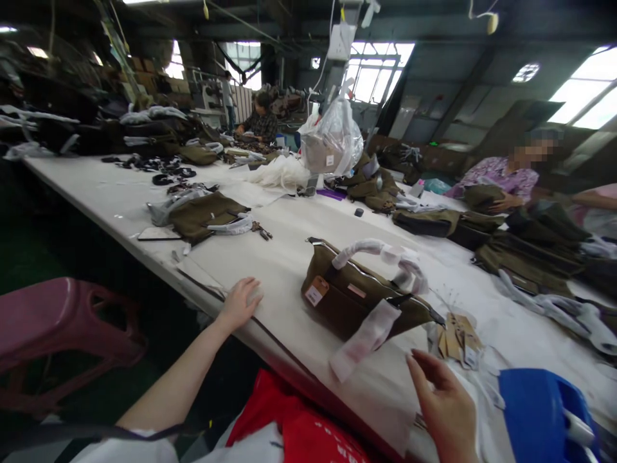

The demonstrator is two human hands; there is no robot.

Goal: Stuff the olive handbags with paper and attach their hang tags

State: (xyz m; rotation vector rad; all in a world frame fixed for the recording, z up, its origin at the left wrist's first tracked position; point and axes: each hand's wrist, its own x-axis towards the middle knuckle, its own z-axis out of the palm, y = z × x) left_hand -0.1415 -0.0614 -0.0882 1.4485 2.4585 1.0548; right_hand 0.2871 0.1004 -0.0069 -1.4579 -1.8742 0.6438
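An olive-green handbag [354,276] stands upright on the white-covered table in front of me, its handles wrapped in pale film. A brown tag with a white label [315,292] hangs on its left end, and a wrapped strap [366,341] droops down its front. My left hand [240,303] lies on the table's near edge, left of the bag, holding nothing. My right hand [446,405] hovers at the bag's lower right, fingers loosely curved and apart, with no object visible in them. Close to it lie several brown cardboard tags [457,337].
A blue plastic bin [547,411] sits at the right front. Another olive bag [207,215] lies on the table's left. Piled bags [530,254] line the right, where a person in a patterned shirt [501,180] works. A pink stool [62,321] stands at left.
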